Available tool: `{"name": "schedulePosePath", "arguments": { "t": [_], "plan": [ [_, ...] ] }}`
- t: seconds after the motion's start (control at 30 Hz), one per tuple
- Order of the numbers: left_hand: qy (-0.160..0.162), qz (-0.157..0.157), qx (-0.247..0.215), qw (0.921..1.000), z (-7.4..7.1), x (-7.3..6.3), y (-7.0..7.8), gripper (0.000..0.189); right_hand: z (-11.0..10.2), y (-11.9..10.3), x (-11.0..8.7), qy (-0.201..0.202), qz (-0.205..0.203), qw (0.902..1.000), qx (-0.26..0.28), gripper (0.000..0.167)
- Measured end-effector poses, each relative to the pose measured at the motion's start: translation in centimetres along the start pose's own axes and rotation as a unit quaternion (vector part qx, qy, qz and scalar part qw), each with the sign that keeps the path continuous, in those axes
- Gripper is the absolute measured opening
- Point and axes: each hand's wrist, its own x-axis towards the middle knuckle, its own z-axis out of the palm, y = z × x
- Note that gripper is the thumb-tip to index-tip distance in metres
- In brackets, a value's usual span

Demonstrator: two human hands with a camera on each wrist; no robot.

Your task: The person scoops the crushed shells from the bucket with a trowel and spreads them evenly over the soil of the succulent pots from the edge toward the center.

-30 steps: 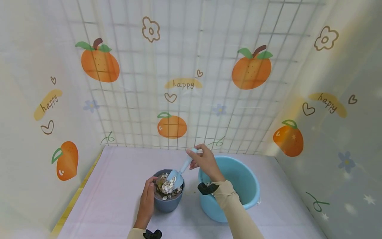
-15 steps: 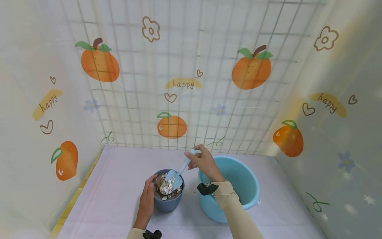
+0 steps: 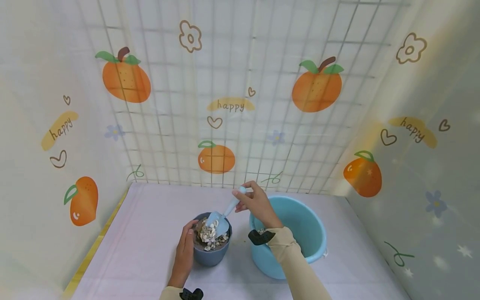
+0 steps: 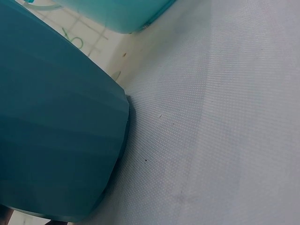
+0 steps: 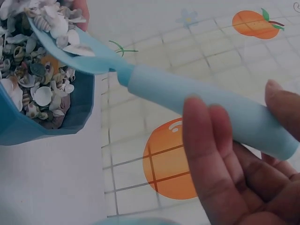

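Observation:
A dark blue-grey flowerpot [image 3: 211, 256] stands on the covered table with small seashells and bits of stone [image 3: 208, 234] inside. My left hand [image 3: 183, 250] holds the pot at its left side, fingertips at the rim. In the left wrist view the pot's wall [image 4: 56, 117] hides most of that hand. My right hand [image 3: 259, 205] pinches a light blue toy shovel [image 3: 231, 206] near the handle's end. Its blade tilts down into the pot over the shells. The right wrist view shows pale shells [image 5: 58, 23] on the blade, the fingers under the handle [image 5: 183, 93].
A large light blue bucket [image 3: 318, 233] stands right of the pot, under my right forearm; shells show near its left inner side, partly hidden. White cloth [image 3: 150, 216] covers the table. Patterned curtains [image 3: 240, 62] with a wire grid behind enclose the back and sides.
The shovel's blade has tipped slightly further down to the left, and the shells have slid and spread in the pot. My left hand has stayed on the pot.

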Motion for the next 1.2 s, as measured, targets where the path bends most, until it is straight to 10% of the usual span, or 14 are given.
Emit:
{"name": "schedulePosePath", "arguments": {
  "t": [1.2],
  "plan": [
    [-0.004,0.007,-0.018,0.9998,-0.05,-0.02,-0.12,0.042,0.02,-0.08,0.03,0.045,-0.001,0.9982,0.041,0.048]
  ]
}}
